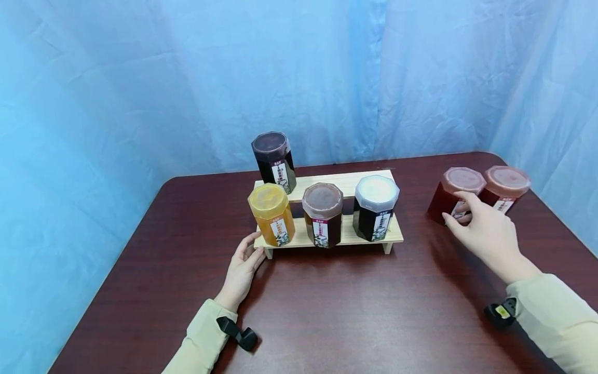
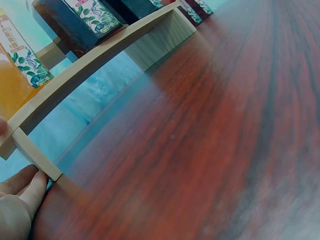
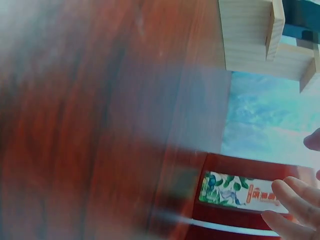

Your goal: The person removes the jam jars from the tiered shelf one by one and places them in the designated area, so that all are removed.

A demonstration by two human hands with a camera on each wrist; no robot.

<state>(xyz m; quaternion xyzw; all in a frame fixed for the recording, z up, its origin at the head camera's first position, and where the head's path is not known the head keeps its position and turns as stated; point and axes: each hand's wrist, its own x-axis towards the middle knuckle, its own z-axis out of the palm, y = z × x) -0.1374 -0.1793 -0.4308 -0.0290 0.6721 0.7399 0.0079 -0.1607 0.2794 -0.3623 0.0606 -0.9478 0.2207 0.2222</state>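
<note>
A two-tier wooden rack [image 1: 348, 236] stands mid-table. My left hand [image 1: 243, 265] holds its left front corner, with fingers at the shelf edge and the leg [image 2: 37, 155]. The lower tier bears a yellow jar [image 1: 272, 218], a brown jar [image 1: 322, 218] and a dark jar with a whitish lid [image 1: 374, 213]. Another dark jar [image 1: 275, 166] is on the upper tier at the left. At the right, my right hand [image 1: 488, 234] reaches over the front of a dark red jar [image 1: 439, 205], thumb and fingers spread apart near its label [image 3: 240, 192].
A second red jar [image 1: 502, 189] stands close beside the dark red one, near the right edge of the brown wooden table [image 1: 327, 311]. Light blue curtains [image 1: 299, 78] hang behind the table and along its sides. The jars stand upright with lids on.
</note>
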